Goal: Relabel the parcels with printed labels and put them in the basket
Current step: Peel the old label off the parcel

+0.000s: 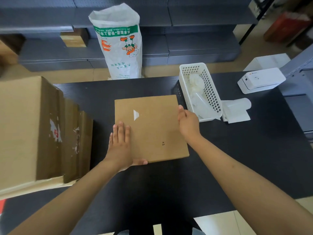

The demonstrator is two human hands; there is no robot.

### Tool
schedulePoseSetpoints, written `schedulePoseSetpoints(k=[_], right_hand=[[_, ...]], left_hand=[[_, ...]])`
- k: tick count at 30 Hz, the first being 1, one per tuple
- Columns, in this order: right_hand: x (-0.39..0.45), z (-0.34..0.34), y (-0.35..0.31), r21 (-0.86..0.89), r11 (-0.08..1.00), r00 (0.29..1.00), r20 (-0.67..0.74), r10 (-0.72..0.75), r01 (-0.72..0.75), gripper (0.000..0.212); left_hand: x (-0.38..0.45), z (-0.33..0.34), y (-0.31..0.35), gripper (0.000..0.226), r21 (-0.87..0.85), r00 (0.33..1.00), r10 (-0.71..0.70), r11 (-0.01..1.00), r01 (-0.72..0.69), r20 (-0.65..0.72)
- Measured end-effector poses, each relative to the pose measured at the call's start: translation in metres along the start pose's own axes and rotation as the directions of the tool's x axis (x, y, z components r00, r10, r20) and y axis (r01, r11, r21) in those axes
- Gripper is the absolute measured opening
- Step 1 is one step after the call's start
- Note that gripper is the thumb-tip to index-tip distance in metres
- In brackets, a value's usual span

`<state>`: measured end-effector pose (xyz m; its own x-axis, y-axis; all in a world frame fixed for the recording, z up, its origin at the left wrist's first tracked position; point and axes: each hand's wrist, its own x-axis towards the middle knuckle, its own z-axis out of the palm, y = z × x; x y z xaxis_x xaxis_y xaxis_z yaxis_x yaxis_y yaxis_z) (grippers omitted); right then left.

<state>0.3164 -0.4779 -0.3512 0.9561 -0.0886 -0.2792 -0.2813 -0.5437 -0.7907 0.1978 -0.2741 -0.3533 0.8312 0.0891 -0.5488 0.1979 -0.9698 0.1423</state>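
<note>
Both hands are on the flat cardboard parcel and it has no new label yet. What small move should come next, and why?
Probably the right hand should leave the parcel and reach for the printed labels lying just past the white basket. The parcel's top shows only a torn white scrap, and the left hand already lies flat on it, likely enough to steady it.

A single head-worn camera is looking forward and steeply down from above a black table (237,158), close enough that both forearms are entering from the bottom edge. The wide-angle lens is bending straight lines near the borders — the grey shelving (194,39) across the top is sitting farther off. There is only this one view, so nothing is being shared with another.
</note>
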Motion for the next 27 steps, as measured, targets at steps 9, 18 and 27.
schedulePoseSetpoints(k=[9, 18, 27], right_hand=[[0.015, -0.018, 0.002, -0.13, 0.987, 0.924, 0.381, -0.034, 0.09, 0.012], [0.042, -0.061, 0.002, -0.236, 0.911, 0.918, 0.292, -0.267, 0.34, 0.015], [0.087, -0.115, 0.008, -0.419, 0.852, 0.949, 0.142, -0.281, 0.315, 0.047]], left_hand=[[0.005, -0.033, 0.033, 0.127, -0.002, 0.988, -0.123, 0.992, 0.124, -0.092], [0.015, -0.06, 0.113, 0.105, -0.149, 0.952, 0.058, 0.983, -0.107, -0.302], [0.063, -0.106, 0.182, 0.084, 0.036, 0.927, 0.195, 0.98, -0.194, -0.32]])
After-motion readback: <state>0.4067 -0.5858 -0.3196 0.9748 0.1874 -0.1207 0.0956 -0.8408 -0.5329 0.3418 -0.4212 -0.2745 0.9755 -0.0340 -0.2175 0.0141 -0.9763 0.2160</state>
